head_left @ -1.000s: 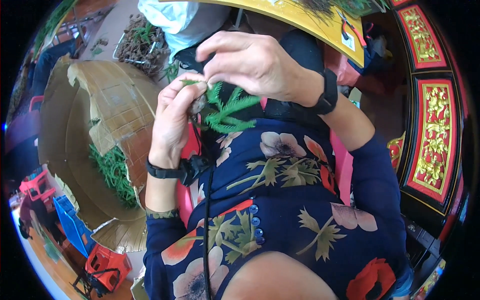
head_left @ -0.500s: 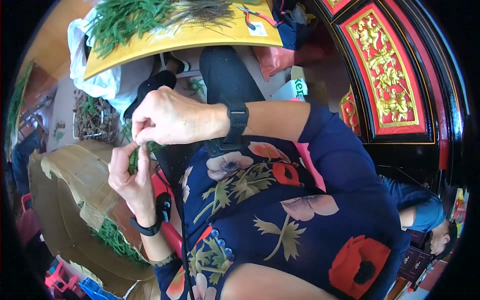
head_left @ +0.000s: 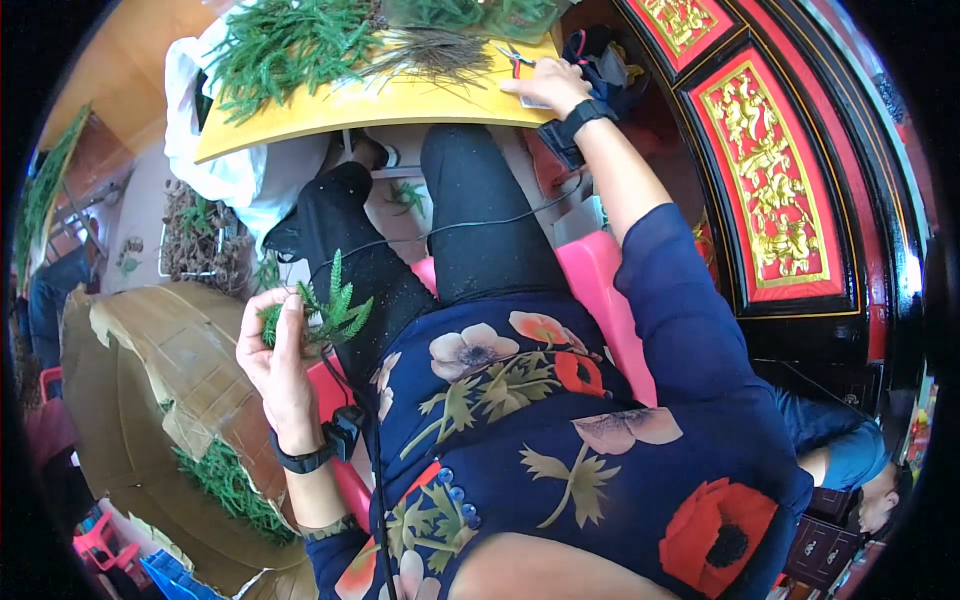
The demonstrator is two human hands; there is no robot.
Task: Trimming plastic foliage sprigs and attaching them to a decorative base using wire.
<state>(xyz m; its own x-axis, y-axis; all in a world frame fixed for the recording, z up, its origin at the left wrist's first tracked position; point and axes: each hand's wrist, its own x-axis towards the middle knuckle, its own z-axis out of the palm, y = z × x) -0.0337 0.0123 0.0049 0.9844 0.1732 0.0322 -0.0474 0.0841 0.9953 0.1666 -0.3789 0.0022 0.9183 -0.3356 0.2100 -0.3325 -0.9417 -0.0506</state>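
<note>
Between the thumb and fingers of my left hand (head_left: 275, 345) is a green artificial pine sprig (head_left: 340, 312), its needled tips spreading to the right over my lap. My right hand (head_left: 555, 88) is stretched out to the right end of the yellow table (head_left: 300, 125). Its fingers are closed over the handles of the red-handled pliers (head_left: 516, 62), whose jaws show past the hand; the fingertips are partly hidden. A pile of green sprigs (head_left: 290, 50) lies on the table, with a bundle of thin brown stems (head_left: 432, 55) between it and the pliers.
At the left stands a torn cardboard box (head_left: 130, 410) with green sprigs (head_left: 230, 490) inside. A white plastic bag (head_left: 215, 170) hangs at the table's left end. Beyond the box is a crate of brown material (head_left: 200, 235). A cable (head_left: 480, 222) crosses my legs.
My right hand has left the sprig beside my left hand and reached to the pliers on the table. My left hand keeps the sprig, which now shows more fully.
</note>
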